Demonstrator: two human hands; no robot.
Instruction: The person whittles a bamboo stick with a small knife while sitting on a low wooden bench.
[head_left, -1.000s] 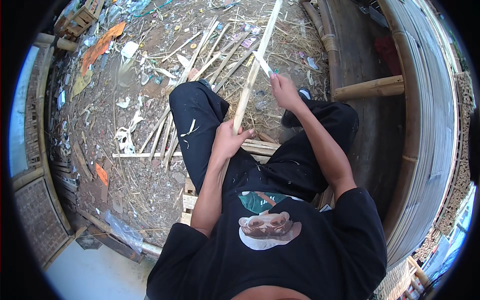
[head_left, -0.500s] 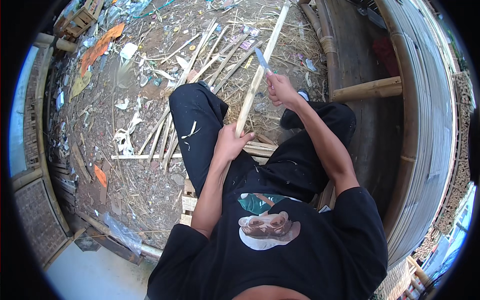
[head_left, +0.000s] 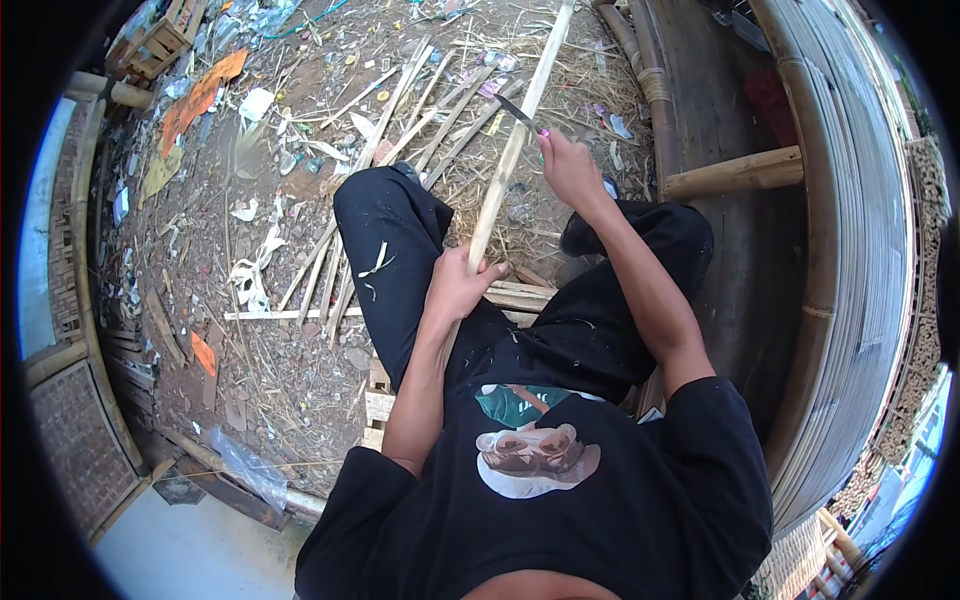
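My left hand [head_left: 462, 285] is wrapped round the near end of a long pale bamboo strip [head_left: 510, 165], which slants up and away past the top edge of the view. Closed on a knife's handle, my right hand [head_left: 573, 172] is to the right of the strip. The knife's blade [head_left: 517, 114] points up and to the left and crosses the strip; it looks dark. Whether its edge touches the wood I cannot tell. Thin shavings [head_left: 377, 262] lie on my left trouser leg.
Several cut strips [head_left: 400, 100] lie on the littered dirt ground ahead and to the left. A bamboo-framed wooden bench [head_left: 735, 180] runs along my right. An orange sheet [head_left: 205, 95] and a wooden crate [head_left: 160, 42] are at the far left. Clear plastic [head_left: 247, 470] hangs near the lower left.
The knife's blade has turned from bright to dark and now lies across the strip, pointing further left. My right hand has shifted slightly right; my left hand keeps hold of the strip.
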